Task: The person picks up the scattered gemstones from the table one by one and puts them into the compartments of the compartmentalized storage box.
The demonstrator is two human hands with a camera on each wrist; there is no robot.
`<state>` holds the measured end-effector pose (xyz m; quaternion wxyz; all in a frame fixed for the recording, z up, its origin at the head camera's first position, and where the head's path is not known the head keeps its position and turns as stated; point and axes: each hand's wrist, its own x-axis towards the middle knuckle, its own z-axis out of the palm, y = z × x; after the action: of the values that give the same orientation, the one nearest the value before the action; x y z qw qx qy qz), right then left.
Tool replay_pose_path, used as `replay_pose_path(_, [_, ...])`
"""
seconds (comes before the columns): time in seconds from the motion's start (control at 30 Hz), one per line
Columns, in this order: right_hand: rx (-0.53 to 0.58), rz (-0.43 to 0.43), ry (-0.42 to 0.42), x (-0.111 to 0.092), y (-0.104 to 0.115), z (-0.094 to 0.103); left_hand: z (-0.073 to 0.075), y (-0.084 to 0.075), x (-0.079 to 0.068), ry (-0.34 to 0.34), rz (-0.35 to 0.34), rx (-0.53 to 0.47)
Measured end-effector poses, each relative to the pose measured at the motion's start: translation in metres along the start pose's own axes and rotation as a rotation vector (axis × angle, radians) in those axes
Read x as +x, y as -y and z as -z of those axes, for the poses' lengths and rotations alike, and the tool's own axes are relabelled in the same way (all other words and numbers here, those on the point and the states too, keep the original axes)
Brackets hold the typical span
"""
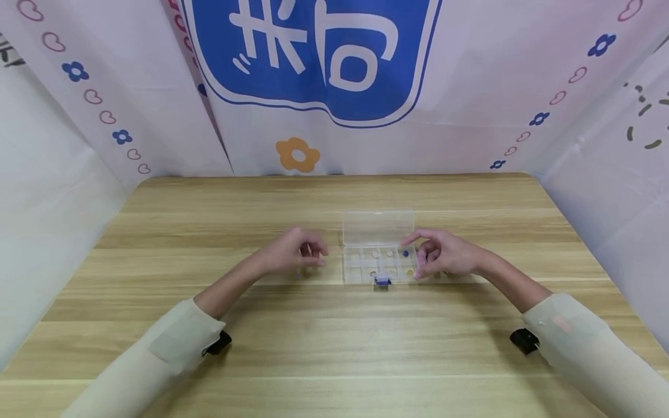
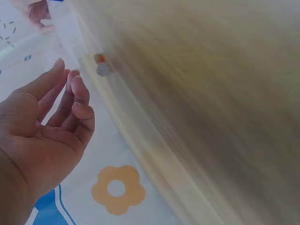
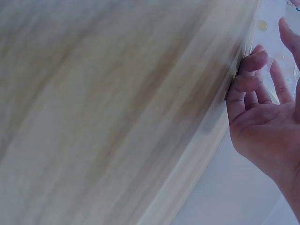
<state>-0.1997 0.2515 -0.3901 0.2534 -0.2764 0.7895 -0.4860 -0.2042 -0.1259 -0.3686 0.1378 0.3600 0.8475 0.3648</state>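
A clear divided plastic box (image 1: 360,274) lies on the table with its lid (image 1: 378,227) raised at the back. Small round pieces sit in several compartments, among them a blue one (image 1: 405,253) and a yellow one (image 1: 410,271). My right hand (image 1: 450,253) is at the box's right end, its thumb and forefinger spread apart by the edge and its other fingers bent. Left of the box hovers my left hand (image 1: 295,251), fingers loosely bent, with nothing visible in it. Near it, the left wrist view shows an orange piece (image 2: 99,58) beside a greyish piece (image 2: 103,70).
A blue latch (image 1: 382,281) marks the box's front edge. The wood-grain table (image 1: 334,348) ends at the back against a white printed cloth (image 1: 455,145), and similar cloth hangs at both sides.
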Motion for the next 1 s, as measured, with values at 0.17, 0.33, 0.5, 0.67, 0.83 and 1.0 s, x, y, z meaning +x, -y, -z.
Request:
replay_pose_path(0.17, [-0.005,0.007,0.002,0.0,0.001,0.0,0.001,0.006,-0.007,0.009,0.045,0.035])
replay_pose_path(0.33, [0.0,0.012,0.005,-0.001,0.001,0.0,-0.001,0.011,-0.011,0.029,0.047,0.083])
replay_pose_path(0.5, [0.004,-0.001,0.007,0.0,-0.001,-0.001,-0.003,0.012,-0.013,0.054,0.046,0.107])
replay_pose_path(0.67, [0.005,-0.008,0.005,0.0,-0.001,0.0,-0.004,0.012,-0.013,0.064,0.046,0.127])
replay_pose_path(0.83, [0.0,-0.001,0.007,0.0,-0.001,0.0,-0.005,0.011,-0.013,0.08,0.054,0.126])
replay_pose_path(1.0, [0.005,-0.015,0.007,0.0,-0.001,0.0,-0.004,0.011,-0.015,0.083,0.046,0.121])
